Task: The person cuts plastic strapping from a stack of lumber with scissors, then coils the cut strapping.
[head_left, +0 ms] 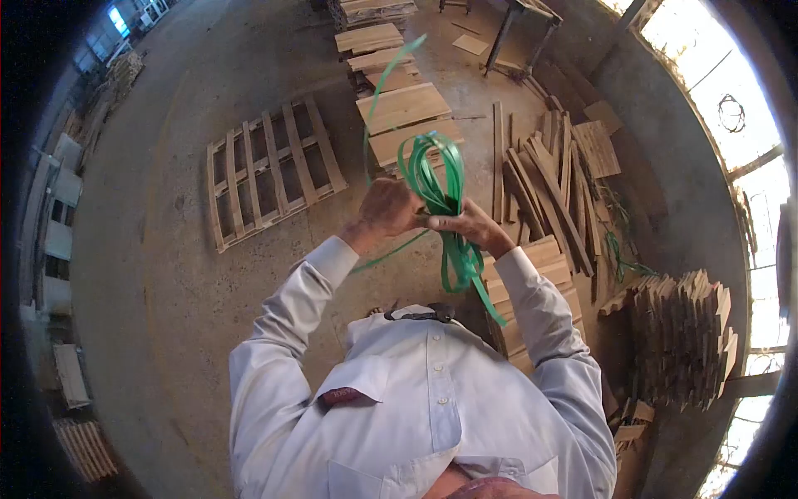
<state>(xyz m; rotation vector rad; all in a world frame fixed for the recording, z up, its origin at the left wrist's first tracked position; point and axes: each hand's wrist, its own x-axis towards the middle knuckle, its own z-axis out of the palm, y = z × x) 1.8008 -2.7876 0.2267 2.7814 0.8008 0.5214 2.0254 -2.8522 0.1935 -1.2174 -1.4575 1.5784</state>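
Observation:
A looped bundle of green plastic strapping (pixel 449 158) is held up in front of my chest. My right hand (pixel 475 226) is closed round the middle of the bundle, its thumb pointing across towards the left hand. Loops stand above this grip, and folded strands with a loose end hang below it. My left hand (pixel 391 206) is closed in a fist right beside the bundle, gripping a strand of the same strapping. One free length curves up from the left fist, and another trails down to the left. The left fingertips are partly hidden.
A slatted wooden pallet (pixel 270 170) lies on the concrete floor at left. Stacks of wooden boards (pixel 407 108) run ahead, with another board stack (pixel 540 274) by my right arm. Loose planks (pixel 549 179) and a tall pile of wood pieces (pixel 677 337) lie along the right wall.

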